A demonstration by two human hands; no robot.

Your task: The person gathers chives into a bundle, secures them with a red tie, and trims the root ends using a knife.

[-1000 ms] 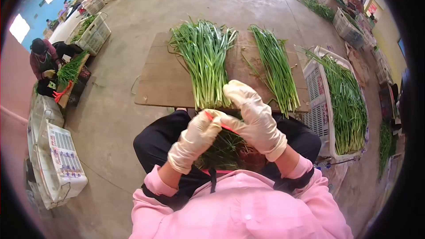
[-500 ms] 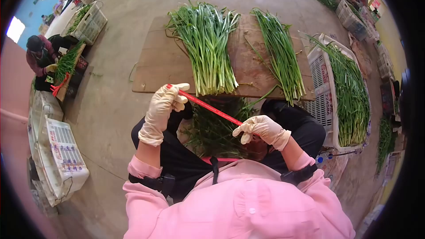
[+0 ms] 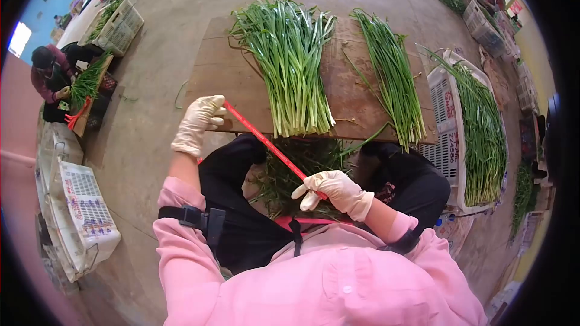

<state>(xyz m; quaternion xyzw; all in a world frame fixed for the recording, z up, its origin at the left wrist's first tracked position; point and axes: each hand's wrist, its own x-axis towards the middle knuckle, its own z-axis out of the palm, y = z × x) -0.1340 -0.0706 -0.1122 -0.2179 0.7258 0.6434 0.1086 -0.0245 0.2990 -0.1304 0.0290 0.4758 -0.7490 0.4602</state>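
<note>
Between my gloved hands a red printed tape [image 3: 267,142] is pulled straight, slanting down from left to right. My left hand [image 3: 199,124] pinches its upper end by the board's near left edge. Lower down, over my lap, my right hand [image 3: 336,193] has closed fingers on the other end. A large bunch of garlic chives [image 3: 290,72] lies on the wooden board [image 3: 211,72] in front of me, pale stalk ends toward me. To its right lies a smaller bunch of chives [image 3: 393,78], touched by neither hand.
On the right stands a white crate [image 3: 444,118] full of long chives. Loose greens [image 3: 290,175] lie under the board between my legs. A stacked white crate [image 3: 90,205] stands at left. Farther back, a co-worker [image 3: 51,78] sits at a small board with greens.
My left hand has moved left and slightly up, my right hand left and down. More tape now spans between them, at a steeper slant. The chive bunches still lie on the board.
</note>
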